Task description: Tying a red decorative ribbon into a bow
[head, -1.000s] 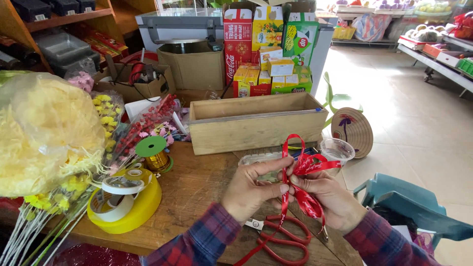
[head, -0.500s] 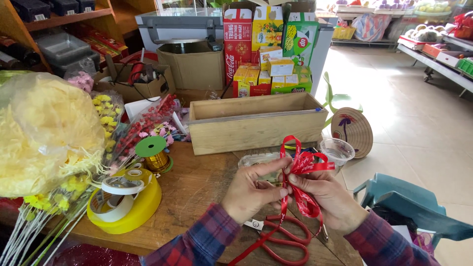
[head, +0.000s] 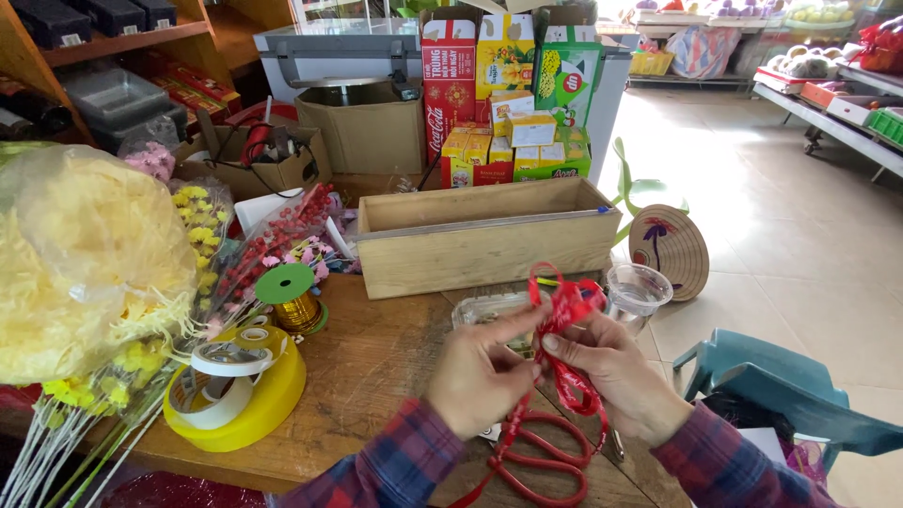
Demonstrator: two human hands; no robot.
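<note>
A red printed ribbon (head: 564, 306) is held between both hands above the near edge of the worn wooden table (head: 376, 367), slightly right of centre. The left hand (head: 484, 372) is closed in a pinch: thumb and forefinger are pressed on the ribbon approx. at its gathered middle, other fingers curled in. The right hand (head: 616, 372) is also closed on the ribbon, fingertips meeting those of the left hand at the same spot; whether the lower fingers grip the hanging tail cannot be told.

Compared w/ the frames 1.0 s and 0.5 s ago, the loops at the top are now drawn closer together and stand a bit higher, and the two hands are brought nearer, so the gathered point seems tighter. It is judged that the bow shape is being formed but not yet fixed: nothing is seen tied around the middle.

Red-handled scissors (head: 541, 456) lie on the table just under the hands, with a ribbon tail falling over them. A clear plastic cup (head: 638, 292) stands just right of the ribbon, and a long plain wooden box (head: 484, 240) is farther back. At the near left, a yellow tape roll (head: 235, 390) and a green-capped spool of gold wire (head: 290, 296) are untouched, same place as before.
</note>
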